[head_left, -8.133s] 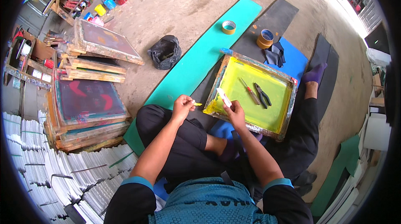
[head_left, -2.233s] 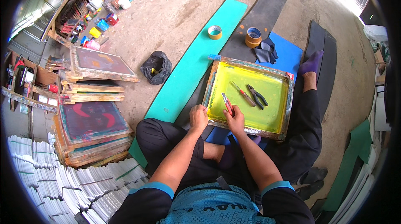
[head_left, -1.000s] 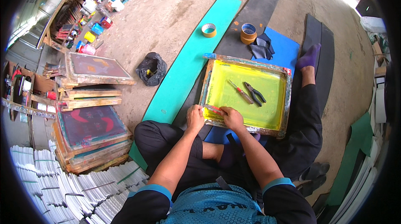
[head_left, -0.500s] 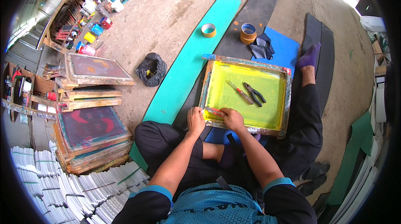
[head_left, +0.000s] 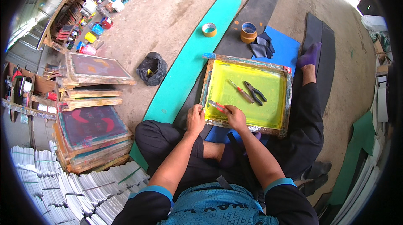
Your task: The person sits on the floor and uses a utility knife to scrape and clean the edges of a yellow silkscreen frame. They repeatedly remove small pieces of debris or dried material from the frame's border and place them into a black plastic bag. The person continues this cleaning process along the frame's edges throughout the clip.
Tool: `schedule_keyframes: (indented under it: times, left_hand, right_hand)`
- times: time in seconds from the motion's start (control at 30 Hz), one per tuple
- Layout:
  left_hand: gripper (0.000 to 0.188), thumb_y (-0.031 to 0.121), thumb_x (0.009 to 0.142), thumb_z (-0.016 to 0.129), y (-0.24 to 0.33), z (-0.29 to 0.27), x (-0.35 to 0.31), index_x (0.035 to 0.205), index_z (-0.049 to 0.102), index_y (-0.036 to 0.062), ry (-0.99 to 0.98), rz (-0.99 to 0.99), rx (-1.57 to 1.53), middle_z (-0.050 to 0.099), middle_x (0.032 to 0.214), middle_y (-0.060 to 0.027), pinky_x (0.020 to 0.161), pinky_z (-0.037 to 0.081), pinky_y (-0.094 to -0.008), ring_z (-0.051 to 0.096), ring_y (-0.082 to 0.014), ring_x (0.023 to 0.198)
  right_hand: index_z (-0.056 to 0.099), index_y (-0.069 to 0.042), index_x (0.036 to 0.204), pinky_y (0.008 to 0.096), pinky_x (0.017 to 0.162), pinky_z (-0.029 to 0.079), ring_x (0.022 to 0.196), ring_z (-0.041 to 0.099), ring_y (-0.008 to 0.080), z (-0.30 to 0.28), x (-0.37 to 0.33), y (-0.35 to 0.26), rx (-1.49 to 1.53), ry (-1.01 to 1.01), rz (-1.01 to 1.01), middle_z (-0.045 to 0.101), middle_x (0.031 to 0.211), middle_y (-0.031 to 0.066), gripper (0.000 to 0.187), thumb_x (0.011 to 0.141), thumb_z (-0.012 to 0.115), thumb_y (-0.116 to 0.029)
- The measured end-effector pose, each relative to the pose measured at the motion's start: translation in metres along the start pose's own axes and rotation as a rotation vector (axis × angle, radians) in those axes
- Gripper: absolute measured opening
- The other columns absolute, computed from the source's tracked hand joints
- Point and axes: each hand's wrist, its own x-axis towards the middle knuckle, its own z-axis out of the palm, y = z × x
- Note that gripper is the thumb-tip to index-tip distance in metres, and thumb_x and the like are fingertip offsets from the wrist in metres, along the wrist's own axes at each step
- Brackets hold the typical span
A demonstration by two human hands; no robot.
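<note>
A wooden screen-printing frame (head_left: 247, 127) with yellow mesh lies across the mats in front of my crossed leg. My left hand (head_left: 195, 119) is closed at its near left corner, fingers curled on the rim; the fingertips are partly hidden. In my right hand (head_left: 235, 116) is a red utility knife (head_left: 217, 106), held over the mesh, its tip pointing up and left toward the left rim. On the mesh lie a screwdriver (head_left: 245, 95) with a red and clear handle and black-handled pliers (head_left: 255, 93).
A tape roll (head_left: 209, 30) sits on the green mat (head_left: 184, 65); stacked brown tape rolls (head_left: 248, 33) and a dark cloth (head_left: 263, 45) lie beyond the frame. To the left are a black plastic bag (head_left: 152, 69), stacked frames (head_left: 92, 126) and bundled white sheets (head_left: 96, 191).
The knife's tip has come away from my left hand and swung upward over the mesh. My left hand has shifted slightly; the screwdriver and pliers stay on the mesh.
</note>
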Motion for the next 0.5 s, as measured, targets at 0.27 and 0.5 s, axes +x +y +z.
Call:
schedule_keyframes:
  times: [0.27,0.5]
  left_hand:
    - [0.009,0.005,0.088,0.074,-0.002,0.003,0.002,0.092,0.065,0.0038,0.02,-0.037,0.041,0.067,0.09,-0.0131,0.084,0.049,-0.0487,0.063,-0.0366,0.092]
    - [0.007,0.004,0.087,0.073,-0.009,0.0,-0.001,0.089,0.065,0.0031,-0.009,0.019,0.048,0.067,0.091,-0.0144,0.085,0.049,-0.0479,0.064,-0.0365,0.094]
  right_hand:
    - [0.073,-0.009,0.12,0.0449,0.087,0.054,0.101,0.071,0.0386,0.0,-0.004,-0.003,0.019,0.03,0.003,0.074,0.109,0.0187,0.031,0.1,0.062,-0.029]
    - [0.073,-0.007,0.12,0.0458,0.089,0.054,0.104,0.07,0.0395,0.007,-0.002,0.006,0.051,0.109,-0.041,0.073,0.112,0.0198,0.03,0.1,0.062,-0.027]
